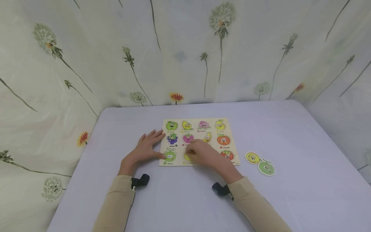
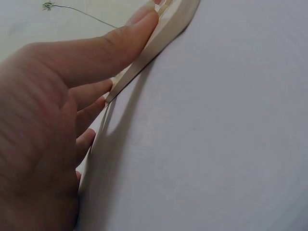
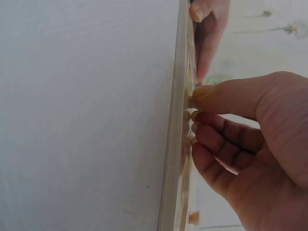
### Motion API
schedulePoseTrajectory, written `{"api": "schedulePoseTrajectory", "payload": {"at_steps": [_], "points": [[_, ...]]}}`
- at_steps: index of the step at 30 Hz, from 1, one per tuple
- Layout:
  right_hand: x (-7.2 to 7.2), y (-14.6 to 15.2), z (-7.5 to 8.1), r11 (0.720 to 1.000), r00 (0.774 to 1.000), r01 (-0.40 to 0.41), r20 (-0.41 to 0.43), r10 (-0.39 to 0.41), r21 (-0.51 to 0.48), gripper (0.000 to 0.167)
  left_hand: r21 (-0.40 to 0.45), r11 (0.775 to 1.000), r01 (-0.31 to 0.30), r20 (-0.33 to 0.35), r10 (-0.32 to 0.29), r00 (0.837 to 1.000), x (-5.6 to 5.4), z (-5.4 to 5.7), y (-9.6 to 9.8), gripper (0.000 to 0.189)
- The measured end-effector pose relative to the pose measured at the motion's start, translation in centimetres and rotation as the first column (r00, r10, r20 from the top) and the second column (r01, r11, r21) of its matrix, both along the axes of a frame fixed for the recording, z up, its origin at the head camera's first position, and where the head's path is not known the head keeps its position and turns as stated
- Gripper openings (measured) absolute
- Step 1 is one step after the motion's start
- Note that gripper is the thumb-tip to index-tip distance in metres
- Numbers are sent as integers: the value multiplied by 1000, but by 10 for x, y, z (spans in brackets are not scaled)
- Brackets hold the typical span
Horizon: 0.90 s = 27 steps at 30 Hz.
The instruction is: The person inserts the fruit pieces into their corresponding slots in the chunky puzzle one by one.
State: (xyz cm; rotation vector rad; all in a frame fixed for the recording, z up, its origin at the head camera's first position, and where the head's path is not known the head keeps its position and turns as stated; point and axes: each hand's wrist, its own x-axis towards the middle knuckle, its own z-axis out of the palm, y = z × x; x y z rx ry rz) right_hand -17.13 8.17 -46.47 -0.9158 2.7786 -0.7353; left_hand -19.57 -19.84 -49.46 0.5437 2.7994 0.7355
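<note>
A wooden fruit puzzle board (image 1: 200,120) lies on the table, with rows of colourful fruit faces, some with small knobs. My left hand (image 1: 146,148) rests at its left side, fingers spread along the edge and thumb on the front left corner by a green melon picture (image 1: 170,156). In the left wrist view the thumb (image 2: 101,55) lies over the board's edge (image 2: 139,62). My right hand (image 1: 203,154) is over the front row, thumb and fingertips pinching at a yellow fruit piece (image 1: 186,157), mostly hidden; the right wrist view shows the fingertips (image 3: 202,92) right at the board's face.
Right of the board, a yellow lemon piece (image 1: 252,158) and a green melon piece (image 1: 266,168) lie on the table, edges meeting. A white cloth covers the table (image 1: 179,199). A dandelion-patterned curtain (image 1: 185,64) hangs behind and beside it.
</note>
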Motion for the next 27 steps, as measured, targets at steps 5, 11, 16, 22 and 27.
{"api": "schedulePoseTrajectory", "payload": {"at_steps": [5, 11, 16, 22, 27], "points": [[0, 1, 1, 1000, 999, 23, 25, -23, 12, 13, -1, 1000, -1, -2, 1, 1000, 1, 1, 1, 103], [-1, 3, -1, 999, 999, 32, 32, -33, 17, 12, 13, 1000, 0, -1, 0, 1000, 1, 3, 2, 103], [-2, 3, -1, 999, 999, 33, 36, -34, 12, 13, 3, 1000, -4, -2, 4, 1000, 0, 0, 0, 104], [-2, 5, -2, 999, 998, 36, 51, -36, 11, 13, 6, 1000, 3, -1, -3, 1000, 1, -3, 0, 104], [-2, 6, 0, 999, 997, 43, 69, -44, 15, 12, 12, 1000, 12, 4, -12, 1000, 2, 0, 0, 105]]}}
